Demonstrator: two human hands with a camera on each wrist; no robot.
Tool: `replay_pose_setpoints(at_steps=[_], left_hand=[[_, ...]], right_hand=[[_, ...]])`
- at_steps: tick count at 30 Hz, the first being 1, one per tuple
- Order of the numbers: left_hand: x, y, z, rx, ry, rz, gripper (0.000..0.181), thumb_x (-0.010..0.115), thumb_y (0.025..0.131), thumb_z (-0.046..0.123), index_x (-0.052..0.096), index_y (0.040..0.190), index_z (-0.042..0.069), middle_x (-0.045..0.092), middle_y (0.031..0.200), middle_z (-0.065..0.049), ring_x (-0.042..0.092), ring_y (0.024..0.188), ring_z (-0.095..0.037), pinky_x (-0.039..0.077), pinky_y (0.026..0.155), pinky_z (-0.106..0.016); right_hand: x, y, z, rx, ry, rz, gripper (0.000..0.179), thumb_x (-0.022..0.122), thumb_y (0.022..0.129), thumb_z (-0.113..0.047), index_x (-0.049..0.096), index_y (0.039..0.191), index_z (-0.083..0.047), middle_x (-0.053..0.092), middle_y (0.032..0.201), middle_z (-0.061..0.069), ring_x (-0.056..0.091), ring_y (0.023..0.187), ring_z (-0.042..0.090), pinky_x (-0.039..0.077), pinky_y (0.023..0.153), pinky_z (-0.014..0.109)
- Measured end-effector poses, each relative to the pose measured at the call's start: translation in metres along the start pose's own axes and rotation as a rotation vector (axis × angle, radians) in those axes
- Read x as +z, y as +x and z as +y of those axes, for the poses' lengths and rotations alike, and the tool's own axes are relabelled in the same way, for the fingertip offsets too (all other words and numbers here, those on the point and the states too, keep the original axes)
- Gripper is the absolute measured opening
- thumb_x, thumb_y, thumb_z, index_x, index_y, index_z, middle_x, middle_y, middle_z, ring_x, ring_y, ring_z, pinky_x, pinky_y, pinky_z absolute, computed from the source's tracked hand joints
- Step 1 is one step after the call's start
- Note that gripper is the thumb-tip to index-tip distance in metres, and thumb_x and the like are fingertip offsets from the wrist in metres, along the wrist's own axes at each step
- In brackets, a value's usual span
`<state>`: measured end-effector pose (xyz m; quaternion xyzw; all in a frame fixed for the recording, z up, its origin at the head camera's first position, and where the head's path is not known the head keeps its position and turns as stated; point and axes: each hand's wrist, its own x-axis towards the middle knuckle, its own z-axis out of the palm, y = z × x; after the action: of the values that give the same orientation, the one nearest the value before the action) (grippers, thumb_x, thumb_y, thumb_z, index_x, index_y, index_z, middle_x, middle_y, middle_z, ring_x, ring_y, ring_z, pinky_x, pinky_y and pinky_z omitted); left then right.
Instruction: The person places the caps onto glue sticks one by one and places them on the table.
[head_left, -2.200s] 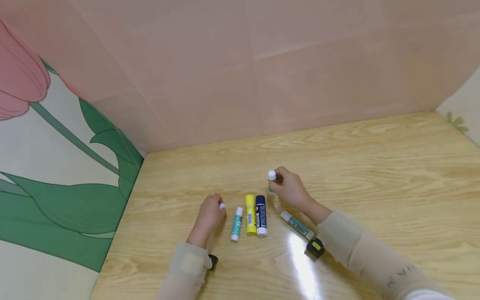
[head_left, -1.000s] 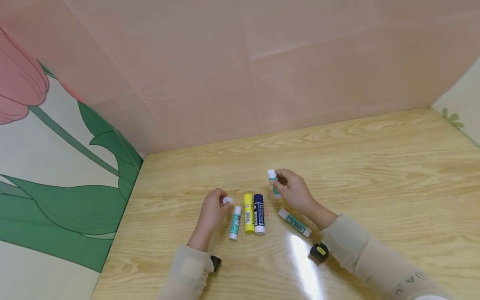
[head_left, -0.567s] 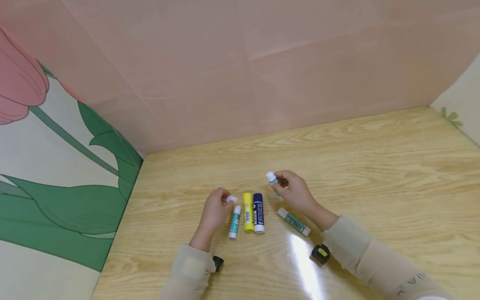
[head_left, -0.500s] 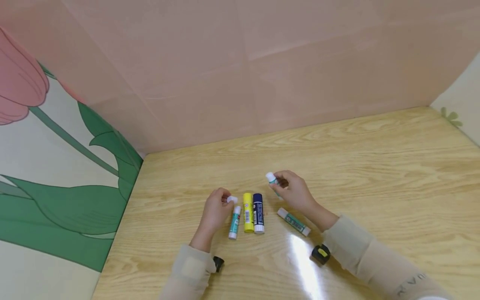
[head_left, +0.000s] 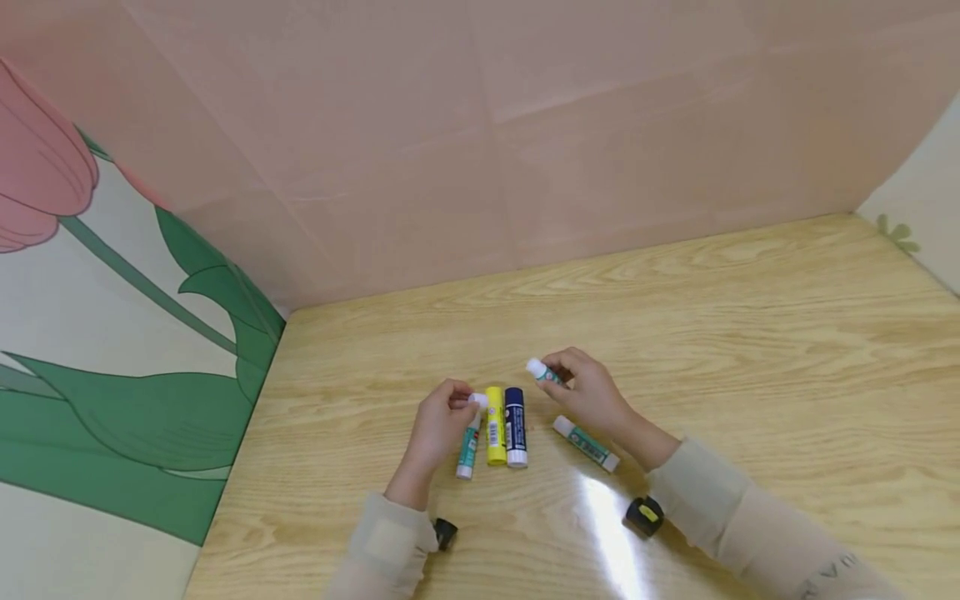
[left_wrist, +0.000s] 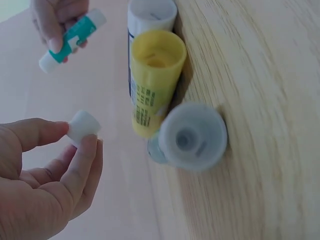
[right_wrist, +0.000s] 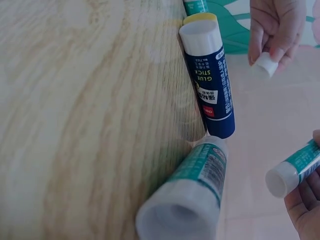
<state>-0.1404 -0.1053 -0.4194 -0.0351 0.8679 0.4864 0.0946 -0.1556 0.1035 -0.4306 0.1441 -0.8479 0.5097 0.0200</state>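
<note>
My left hand (head_left: pixel 438 425) pinches a small white cap (left_wrist: pixel 83 126) between thumb and fingertips, just above the far end of a green-and-white glue stick (head_left: pixel 468 450) on the table. My right hand (head_left: pixel 592 396) holds another green-and-white glue stick (head_left: pixel 546 373), tilted, its white end toward the left hand. The cap and the held stick are apart. A yellow glue stick (head_left: pixel 496 427) and a navy glue stick (head_left: pixel 516 427) lie side by side between the hands. One more green glue stick (right_wrist: pixel 200 170) lies at a slant below my right hand.
The wood-grain table (head_left: pixel 712 333) meets a pinkish wall covering (head_left: pixel 420 167) at the back. A tulip-patterned panel (head_left: pixel 112 400) stands on the left. Black wrist devices sit under both sleeves, and light glares off the table near the front.
My left hand has moved right with the cap, toward the yellow stick. My right hand has tipped its glue stick from nearly upright to leaning left and lowered it slightly.
</note>
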Motion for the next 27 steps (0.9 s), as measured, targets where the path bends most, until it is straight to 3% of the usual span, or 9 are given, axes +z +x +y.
replay_pose_setpoints(at_steps=[13, 27], left_hand=[[0.0056, -0.0006, -0.0001, 0.027, -0.124, -0.035, 0.027, 0.055, 0.084, 0.009, 0.051, 0.109, 0.0, 0.054, 0.098, -0.006, 0.051, 0.091, -0.018, 0.046, 0.074, -0.026], [0.0095, -0.0051, 0.0005, 0.09, -0.212, -0.012, 0.026, 0.055, 0.082, 0.005, 0.051, 0.107, -0.004, 0.055, 0.097, -0.009, 0.052, 0.09, -0.02, 0.046, 0.073, -0.027]], right_hand=[[0.0029, -0.0043, 0.0003, -0.074, -0.02, -0.001, 0.018, 0.062, 0.077, -0.003, 0.059, 0.095, 0.0, 0.052, 0.085, 0.003, 0.05, 0.074, 0.014, 0.046, 0.063, 0.024], [0.0049, -0.0073, -0.0043, -0.123, -0.049, -0.019, 0.02, 0.063, 0.076, -0.003, 0.06, 0.095, 0.001, 0.053, 0.086, 0.003, 0.048, 0.071, 0.012, 0.045, 0.058, 0.021]])
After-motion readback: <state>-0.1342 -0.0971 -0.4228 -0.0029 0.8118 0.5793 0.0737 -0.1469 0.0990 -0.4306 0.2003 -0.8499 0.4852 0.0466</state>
